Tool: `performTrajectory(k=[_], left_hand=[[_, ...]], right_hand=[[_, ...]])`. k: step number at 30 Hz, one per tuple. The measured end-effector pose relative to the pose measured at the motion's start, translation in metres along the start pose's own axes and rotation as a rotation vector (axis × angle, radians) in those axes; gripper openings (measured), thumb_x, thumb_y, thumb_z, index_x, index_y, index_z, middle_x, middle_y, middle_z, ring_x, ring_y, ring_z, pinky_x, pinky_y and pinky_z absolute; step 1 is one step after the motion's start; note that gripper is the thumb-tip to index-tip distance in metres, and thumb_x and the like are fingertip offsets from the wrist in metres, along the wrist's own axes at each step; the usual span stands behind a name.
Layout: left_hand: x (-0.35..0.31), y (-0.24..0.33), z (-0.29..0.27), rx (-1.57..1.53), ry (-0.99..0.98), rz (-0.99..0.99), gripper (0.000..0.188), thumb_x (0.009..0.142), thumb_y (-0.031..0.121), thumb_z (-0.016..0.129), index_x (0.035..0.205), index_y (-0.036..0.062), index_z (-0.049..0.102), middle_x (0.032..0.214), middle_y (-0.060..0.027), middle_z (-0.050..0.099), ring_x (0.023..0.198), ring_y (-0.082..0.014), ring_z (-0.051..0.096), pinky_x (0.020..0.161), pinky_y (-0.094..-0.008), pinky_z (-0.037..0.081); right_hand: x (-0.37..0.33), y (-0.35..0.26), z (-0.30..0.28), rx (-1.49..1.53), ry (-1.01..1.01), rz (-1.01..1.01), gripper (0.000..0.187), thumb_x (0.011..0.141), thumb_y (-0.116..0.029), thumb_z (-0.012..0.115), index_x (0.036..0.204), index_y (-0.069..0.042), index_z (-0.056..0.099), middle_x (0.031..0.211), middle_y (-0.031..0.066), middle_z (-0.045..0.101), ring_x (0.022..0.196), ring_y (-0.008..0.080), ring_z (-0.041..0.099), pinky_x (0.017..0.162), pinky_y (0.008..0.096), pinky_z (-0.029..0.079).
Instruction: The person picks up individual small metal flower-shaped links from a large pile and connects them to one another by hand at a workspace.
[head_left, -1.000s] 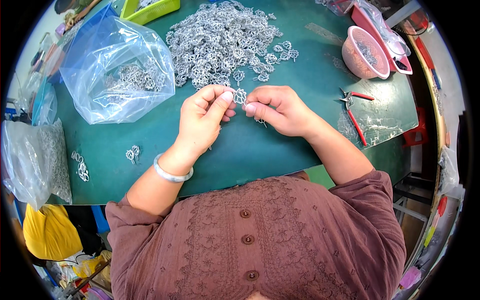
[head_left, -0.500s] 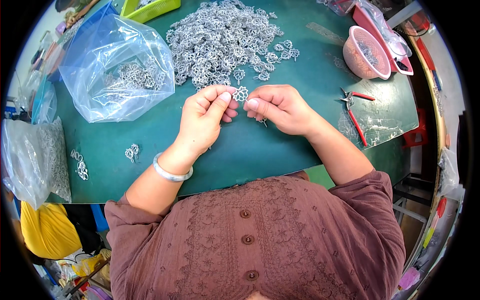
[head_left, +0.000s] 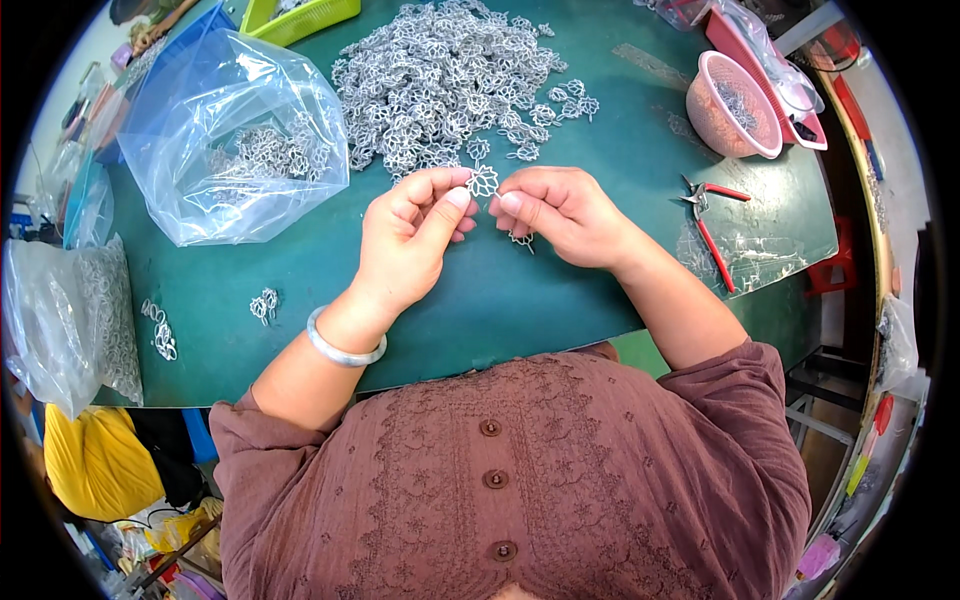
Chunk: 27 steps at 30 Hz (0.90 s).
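Between my hands is a small silvery openwork metal piece, shaped like a lotus flower [head_left: 483,182]. My left hand [head_left: 415,228] pinches its left side between thumb and finger. At its right edge, my right hand [head_left: 562,215] is closed, thumb against forefinger, touching the piece. A second metal piece [head_left: 523,241] shows partly below the right fingers; whether they hold it or it lies on the table cannot be made out. Just beyond the hands, a large heap of similar metal pieces [head_left: 440,85] covers the green table [head_left: 590,310].
A clear plastic bag [head_left: 205,200] with more pieces stands at left, near another filled bag [head_left: 70,320]. Red-handled pliers [head_left: 711,230] lie at right, below a pink basket [head_left: 733,105]. Small loose pieces [head_left: 264,306] and oval rings [head_left: 160,330] lie on the left.
The flower piece has tilted slightly between my fingers and faces up more fully. More of the second piece shows under my right hand. Both hands have barely shifted.
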<state>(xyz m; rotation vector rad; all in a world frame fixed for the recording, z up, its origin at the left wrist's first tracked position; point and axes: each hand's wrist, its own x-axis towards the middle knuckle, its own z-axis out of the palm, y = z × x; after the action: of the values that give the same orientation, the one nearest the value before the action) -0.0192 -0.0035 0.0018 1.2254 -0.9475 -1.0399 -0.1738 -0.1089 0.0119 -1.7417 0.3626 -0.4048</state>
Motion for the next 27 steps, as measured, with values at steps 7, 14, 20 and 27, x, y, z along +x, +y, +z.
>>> performTrajectory(k=[7, 14, 20, 27], left_hand=[[-0.002, -0.003, 0.003, 0.039, 0.024, 0.191, 0.02, 0.083, 0.005, 0.054, 0.102, -0.0001, 0.054, 0.081, -0.004, 0.059, 0.069, -0.0086, 0.056, 0.062, -0.0201, 0.047], [-0.001, -0.004, 0.003, 0.022, -0.006, 0.243, 0.019, 0.082, 0.004, 0.054, 0.101, -0.0007, 0.054, 0.081, -0.0035, 0.058, 0.069, -0.0085, 0.056, 0.063, -0.0201, 0.047], [0.004, 0.004, -0.002, -0.122, 0.024, 0.012, 0.014, 0.082, 0.003, 0.052, 0.096, -0.0005, 0.052, 0.085, -0.0065, 0.058, 0.074, -0.0111, 0.057, 0.065, -0.0225, 0.048], [0.008, 0.007, -0.009, -0.498, -0.002, -0.141, 0.016, 0.084, 0.006, 0.044, 0.098, 0.0019, 0.05, 0.092, -0.0125, 0.059, 0.08, -0.0173, 0.059, 0.068, -0.0271, 0.05]], right_hand=[[0.0, 0.004, 0.0, -0.05, 0.025, -0.029, 0.017, 0.088, -0.012, 0.046, 0.088, 0.002, 0.055, 0.075, 0.0054, 0.057, 0.065, 0.0099, 0.054, 0.06, 0.0228, 0.045], [0.001, 0.003, 0.0, -0.207, 0.034, -0.124, 0.014, 0.087, -0.011, 0.047, 0.085, 0.001, 0.054, 0.073, 0.0056, 0.057, 0.064, 0.0105, 0.054, 0.058, 0.0233, 0.045], [0.004, 0.004, 0.0, -0.218, 0.137, -0.176, 0.011, 0.081, -0.011, 0.054, 0.082, 0.0, 0.057, 0.072, 0.0096, 0.057, 0.063, 0.0184, 0.056, 0.057, 0.0279, 0.044], [0.002, 0.008, -0.009, -0.809, 0.094, -0.27, 0.018, 0.068, -0.016, 0.063, 0.082, -0.006, 0.059, 0.079, 0.0093, 0.051, 0.078, 0.0276, 0.05, 0.067, 0.0373, 0.043]])
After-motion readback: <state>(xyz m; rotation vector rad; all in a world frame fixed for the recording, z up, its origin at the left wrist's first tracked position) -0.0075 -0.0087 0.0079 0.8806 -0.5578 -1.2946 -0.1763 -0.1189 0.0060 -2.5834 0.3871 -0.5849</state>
